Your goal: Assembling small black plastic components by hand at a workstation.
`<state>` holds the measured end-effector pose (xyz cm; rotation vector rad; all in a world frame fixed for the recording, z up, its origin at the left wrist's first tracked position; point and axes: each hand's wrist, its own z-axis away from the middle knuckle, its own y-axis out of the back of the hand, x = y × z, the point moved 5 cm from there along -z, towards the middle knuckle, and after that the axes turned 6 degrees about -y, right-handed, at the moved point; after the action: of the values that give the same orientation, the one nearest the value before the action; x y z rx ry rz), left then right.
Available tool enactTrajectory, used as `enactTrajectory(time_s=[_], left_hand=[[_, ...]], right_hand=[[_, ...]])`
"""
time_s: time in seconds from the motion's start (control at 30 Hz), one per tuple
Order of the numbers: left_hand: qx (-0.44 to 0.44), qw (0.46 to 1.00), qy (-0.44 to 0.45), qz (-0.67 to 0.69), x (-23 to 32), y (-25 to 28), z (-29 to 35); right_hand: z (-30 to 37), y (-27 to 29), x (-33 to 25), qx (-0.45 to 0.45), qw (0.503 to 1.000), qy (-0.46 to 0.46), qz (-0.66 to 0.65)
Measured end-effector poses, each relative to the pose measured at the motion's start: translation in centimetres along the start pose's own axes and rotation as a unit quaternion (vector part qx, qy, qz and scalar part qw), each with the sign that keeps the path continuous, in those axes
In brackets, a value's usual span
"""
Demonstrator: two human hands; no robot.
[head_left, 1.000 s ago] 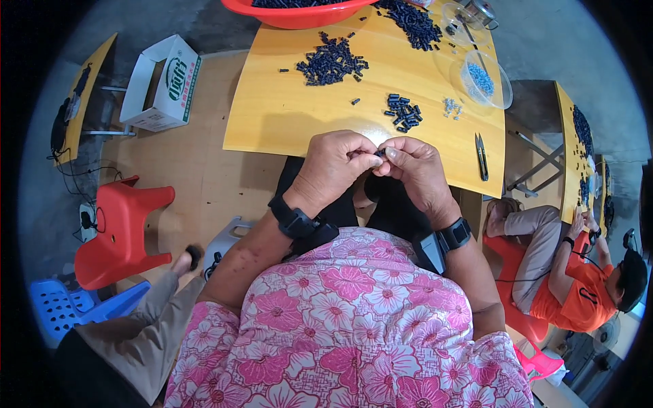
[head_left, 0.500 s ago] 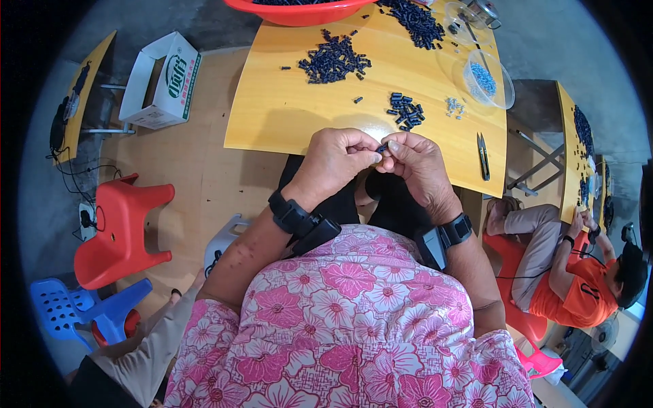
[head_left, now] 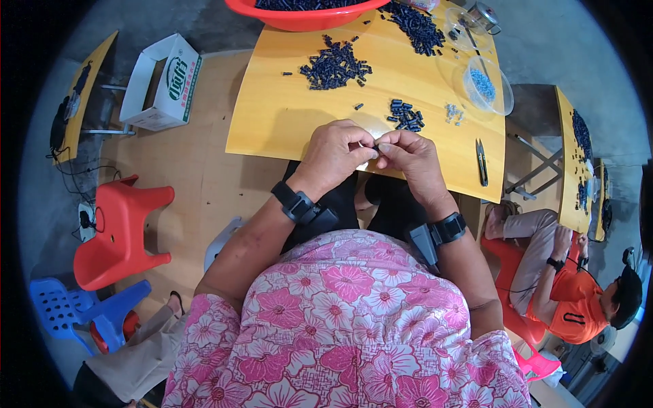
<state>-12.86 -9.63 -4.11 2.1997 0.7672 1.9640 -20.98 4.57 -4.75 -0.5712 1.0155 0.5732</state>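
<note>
My left hand (head_left: pixel 335 153) and my right hand (head_left: pixel 412 158) meet over the near edge of the yellow table (head_left: pixel 272 126). Thumbs and forefingers of both are pinched on one small black cylindrical piece (head_left: pixel 376 147), mostly covered by the fingertips. Just beyond my hands is a little heap of like black pieces (head_left: pixel 405 115). A bigger heap of black pieces (head_left: pixel 333 64) lies farther off to the left, with one loose piece (head_left: pixel 358 107) between. Small pale silvery parts (head_left: pixel 454 113) are scattered to the right, near thread snips (head_left: pixel 481 163) with black handles.
At the table's far side stand a red basin (head_left: pixel 306 15) of black pieces, another black heap (head_left: pixel 416 28), a clear tub of blue bits (head_left: pixel 481 87) and a metal cup (head_left: pixel 484 17). Red stool (head_left: pixel 119 231) and white carton (head_left: pixel 162 81) are left. A person in orange (head_left: pixel 575 306) sits right.
Both hands have shifted slightly left and a little away from me, still pinching the small black piece. The person at the right has moved their hands and head somewhat.
</note>
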Motion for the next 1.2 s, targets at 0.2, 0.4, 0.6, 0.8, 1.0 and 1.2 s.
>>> enactTrajectory(time_s=[0.2, 0.4, 0.6, 0.8, 1.0, 1.2], left_hand=[[0.009, 0.992, -0.089, -0.085, -0.7, -0.6, 0.0], [0.040, 0.985, -0.116, -0.119, -1.1, -0.3, 0.5], [0.025, 0.985, -0.111, -0.127, -1.1, -0.5, 0.4], [0.049, 0.990, -0.026, -0.129, -2.5, -0.9, 0.3], [0.046, 0.997, -0.050, -0.045, -2.5, -0.5, 0.2], [0.068, 0.991, -0.115, -0.021, -3.0, -0.6, 1.1]], right_hand=[[-0.7, 0.0, 0.7, 0.013, 0.996, -0.002, 0.084], [-0.9, -0.6, -0.2, 0.051, 0.989, -0.004, 0.137], [-2.0, -2.9, -3.2, 0.064, 0.978, 0.179, 0.089], [-3.0, -6.8, -4.7, 0.020, 0.821, 0.404, 0.403], [-4.1, -7.3, -3.5, -0.034, 0.826, 0.401, 0.394], [-4.0, -8.0, -3.2, -0.072, 0.809, 0.387, 0.437]])
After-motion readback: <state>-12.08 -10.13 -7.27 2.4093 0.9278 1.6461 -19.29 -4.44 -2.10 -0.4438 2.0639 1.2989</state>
